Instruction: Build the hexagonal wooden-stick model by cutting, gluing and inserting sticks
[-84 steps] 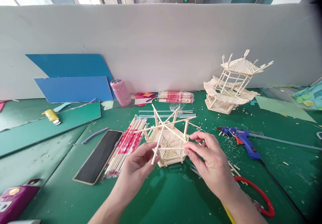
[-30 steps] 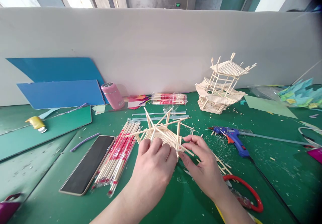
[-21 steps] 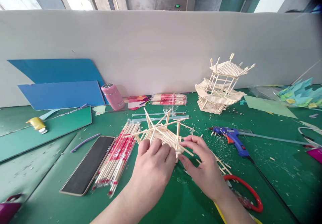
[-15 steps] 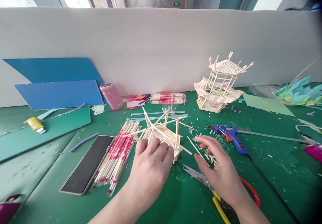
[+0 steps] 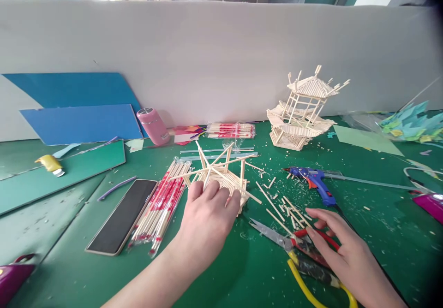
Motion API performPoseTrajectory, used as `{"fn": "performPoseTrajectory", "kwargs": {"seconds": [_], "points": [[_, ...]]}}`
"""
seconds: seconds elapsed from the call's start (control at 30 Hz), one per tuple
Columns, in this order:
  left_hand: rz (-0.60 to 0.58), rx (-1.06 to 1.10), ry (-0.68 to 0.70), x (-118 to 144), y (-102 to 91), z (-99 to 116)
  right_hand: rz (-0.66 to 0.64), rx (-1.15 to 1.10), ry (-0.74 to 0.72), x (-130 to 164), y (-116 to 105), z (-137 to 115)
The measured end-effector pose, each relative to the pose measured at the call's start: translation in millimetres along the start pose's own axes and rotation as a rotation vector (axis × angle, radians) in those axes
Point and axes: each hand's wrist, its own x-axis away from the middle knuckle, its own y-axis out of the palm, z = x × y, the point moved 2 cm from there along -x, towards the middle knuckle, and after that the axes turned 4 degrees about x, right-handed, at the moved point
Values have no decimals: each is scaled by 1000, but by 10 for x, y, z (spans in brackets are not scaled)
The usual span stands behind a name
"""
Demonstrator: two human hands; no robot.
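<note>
fingers of the left hand (image 5: 207,218) curl, in the head view, over the near side of the stick frame (image 5: 223,176) on the green table (image 5: 242,271); knuckles hide whether they pinch anything, so i can't tell. the right hand (image 5: 351,252) hangs by the scissors (image 5: 277,239), fingers parted. i judge the frame part-built: slatted floor laid, crossed sticks (image 5: 210,166) meeting above, gaps unfilled. its wood is pale, thin, rounded, like the roofed tower (image 5: 298,131) behind.
</note>
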Motion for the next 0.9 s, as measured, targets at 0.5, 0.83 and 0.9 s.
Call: {"fn": "performPoseTrajectory", "kwargs": {"seconds": [0.5, 0.83, 0.9], "points": [[-8, -38, 5, -34, -32, 33, -46, 8, -47, 60, 93, 93], [110, 10, -18, 121, -52, 61, -51, 101, -95, 75, 154, 156], [201, 113, 8, 228, -36, 114, -41, 125, -109, 56, 166, 139]]}}
